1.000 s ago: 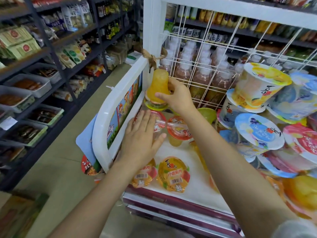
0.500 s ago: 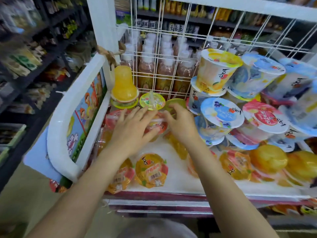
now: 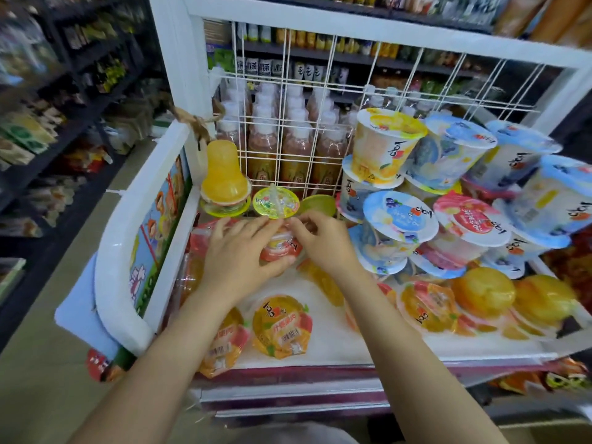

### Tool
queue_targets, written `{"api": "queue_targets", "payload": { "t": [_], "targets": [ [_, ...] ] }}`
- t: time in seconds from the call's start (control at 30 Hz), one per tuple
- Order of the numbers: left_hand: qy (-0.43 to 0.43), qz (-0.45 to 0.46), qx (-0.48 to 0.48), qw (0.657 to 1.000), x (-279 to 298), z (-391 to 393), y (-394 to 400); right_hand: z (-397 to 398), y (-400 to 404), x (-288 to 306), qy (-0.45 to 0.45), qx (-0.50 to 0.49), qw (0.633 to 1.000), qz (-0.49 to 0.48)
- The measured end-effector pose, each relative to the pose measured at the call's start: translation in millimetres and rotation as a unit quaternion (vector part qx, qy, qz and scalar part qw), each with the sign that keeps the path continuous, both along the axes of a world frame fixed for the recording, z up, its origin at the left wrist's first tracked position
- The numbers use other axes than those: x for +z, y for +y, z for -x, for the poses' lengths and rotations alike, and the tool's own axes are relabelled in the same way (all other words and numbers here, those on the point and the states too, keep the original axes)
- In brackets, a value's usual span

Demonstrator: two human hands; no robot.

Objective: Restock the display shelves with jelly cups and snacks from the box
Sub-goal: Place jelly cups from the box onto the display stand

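A red-lidded jelly cup (image 3: 283, 248) lies on the white display shelf (image 3: 323, 334), in its left half. My left hand (image 3: 237, 256) grips it, fingers spread over the top and thumb under its near edge. My right hand (image 3: 325, 243) meets it from the right, with curled fingertips pinching the cup's far rim. Behind them a yellow bell-shaped jelly cup (image 3: 224, 174) stands upside down on a green-rimmed cup, beside a green-lidded cup (image 3: 276, 202). Two flat orange jelly cups (image 3: 282, 326) lie at the shelf's front. The box is not in view.
Large blue, pink and yellow lidded tubs (image 3: 400, 219) are piled on the shelf's right half, with round orange jellies (image 3: 483, 291) in front. A white wire grid (image 3: 288, 123) backs the shelf, with bottles behind it. A white side panel (image 3: 125, 232) closes the left. Dark store shelves (image 3: 48, 129) line the aisle.
My right hand let go of the yellow bell-shaped cup on the back-left stack and came down to the red-lidded cup under my left hand. My view swung right.
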State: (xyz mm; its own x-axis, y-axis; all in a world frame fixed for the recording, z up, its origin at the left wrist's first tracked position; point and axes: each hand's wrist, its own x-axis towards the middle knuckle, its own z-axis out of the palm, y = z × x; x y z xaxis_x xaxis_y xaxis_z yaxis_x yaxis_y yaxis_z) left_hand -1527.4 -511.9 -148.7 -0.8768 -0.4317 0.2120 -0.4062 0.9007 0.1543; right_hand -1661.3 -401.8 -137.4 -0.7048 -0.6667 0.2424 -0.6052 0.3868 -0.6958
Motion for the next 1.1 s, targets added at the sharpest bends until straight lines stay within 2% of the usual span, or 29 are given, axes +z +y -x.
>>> {"api": "queue_targets", "payload": {
  "t": [0.17,0.37,0.5,0.6,0.77,0.93,1.0,1.1],
  "targets": [
    [-0.002,0.014,0.004,1.000,-1,1,0,-11,25,3,0.040,0.003,0.998,0.043],
    [-0.001,0.006,-0.003,1.000,1,2,2,-28,72,-10,0.176,-0.008,0.984,-0.022],
    [0.006,-0.052,-0.021,0.998,10,-4,5,-44,88,-25,0.208,-0.058,0.975,-0.050],
    [0.031,-0.054,-0.043,0.997,17,-18,17,-45,87,-31,0.246,-0.089,0.962,-0.077],
    [0.040,-0.093,-0.066,0.993,5,-48,39,-44,87,-43,0.256,-0.120,0.955,-0.087],
    [-0.002,-0.071,-0.065,0.995,-7,-46,40,-39,82,-43,0.230,-0.118,0.958,-0.125],
    [-0.006,-0.070,-0.063,0.996,-10,-45,38,-39,79,-43,0.232,-0.123,0.951,-0.161],
    [0.002,-0.081,-0.064,0.995,-12,-44,36,-40,79,-45,0.243,-0.130,0.948,-0.160]
  ]
}}
